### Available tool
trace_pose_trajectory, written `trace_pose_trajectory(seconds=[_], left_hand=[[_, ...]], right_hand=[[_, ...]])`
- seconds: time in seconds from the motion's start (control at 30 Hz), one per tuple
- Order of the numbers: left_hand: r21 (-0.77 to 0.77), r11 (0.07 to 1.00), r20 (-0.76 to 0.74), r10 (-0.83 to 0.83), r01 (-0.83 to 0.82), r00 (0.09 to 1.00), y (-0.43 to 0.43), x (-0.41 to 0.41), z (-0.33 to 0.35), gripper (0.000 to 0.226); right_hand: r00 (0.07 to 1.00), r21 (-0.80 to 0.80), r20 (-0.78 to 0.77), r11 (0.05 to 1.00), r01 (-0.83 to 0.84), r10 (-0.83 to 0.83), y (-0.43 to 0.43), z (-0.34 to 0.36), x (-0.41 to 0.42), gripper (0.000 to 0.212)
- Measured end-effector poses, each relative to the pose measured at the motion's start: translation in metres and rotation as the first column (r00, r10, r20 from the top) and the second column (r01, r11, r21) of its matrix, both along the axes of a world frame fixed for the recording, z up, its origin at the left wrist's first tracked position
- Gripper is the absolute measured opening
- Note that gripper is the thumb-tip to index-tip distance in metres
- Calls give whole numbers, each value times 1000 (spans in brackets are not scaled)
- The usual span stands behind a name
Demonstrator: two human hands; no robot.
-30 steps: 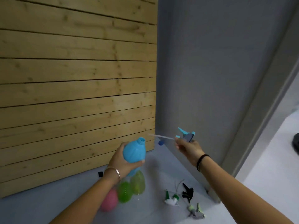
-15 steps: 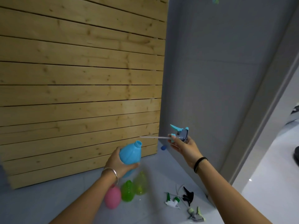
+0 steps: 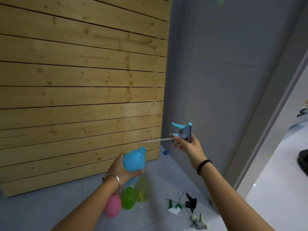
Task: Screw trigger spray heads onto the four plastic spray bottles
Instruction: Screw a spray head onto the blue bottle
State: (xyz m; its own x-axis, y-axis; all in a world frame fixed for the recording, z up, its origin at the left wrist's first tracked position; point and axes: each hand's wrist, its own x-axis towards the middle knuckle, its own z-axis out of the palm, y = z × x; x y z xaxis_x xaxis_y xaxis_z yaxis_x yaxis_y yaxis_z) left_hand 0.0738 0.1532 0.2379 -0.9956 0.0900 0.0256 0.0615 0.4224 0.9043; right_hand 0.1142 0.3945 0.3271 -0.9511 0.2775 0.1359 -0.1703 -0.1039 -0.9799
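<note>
A person's left hand (image 3: 120, 169) grips a blue spray bottle (image 3: 134, 160) by its body, open neck tilted toward 1 o'clock, while the right hand (image 3: 186, 144) pinches a blue-and-grey trigger spray head (image 3: 185, 130) at 2 o'clock from that neck, well apart, its thin dip tube (image 3: 156, 140) pointing back toward 9 o'clock; the slender tube could miss the narrow mouth and bend, and a collar set down askew on the tilted neck might cross-thread. Count: four bottles, the blue one held, and a pink (image 3: 112, 207), a green (image 3: 128, 200) and a yellow-green (image 3: 141, 191) one clustered on the floor (image 3: 50, 205) at 6 o'clock; four heads, one held, and a white-green (image 3: 174, 208), a black (image 3: 190, 202) and a pale green (image 3: 199, 220) one loose at 4 o'clock; none fitted
</note>
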Motion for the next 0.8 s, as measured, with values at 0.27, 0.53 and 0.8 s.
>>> trace_pose_trajectory(seconds=[0.27, 0.53, 0.8], left_hand=[[-39, 998, -9, -54, 53, 999, 4, 1, -2, 81], [-183, 969, -106, -190, 169, 976, 26, 10, 12, 82], [-172, 958, -50, -243, 232, 969, 26, 8, 12, 83]], right_hand=[[992, 135, 102, 987, -91, 78, -3, -6, 5, 44], [973, 331, 160, 920, -211, 166, -20, -24, 4, 54], [970, 326, 161, 918, -227, 183, -20, -27, 4, 46]])
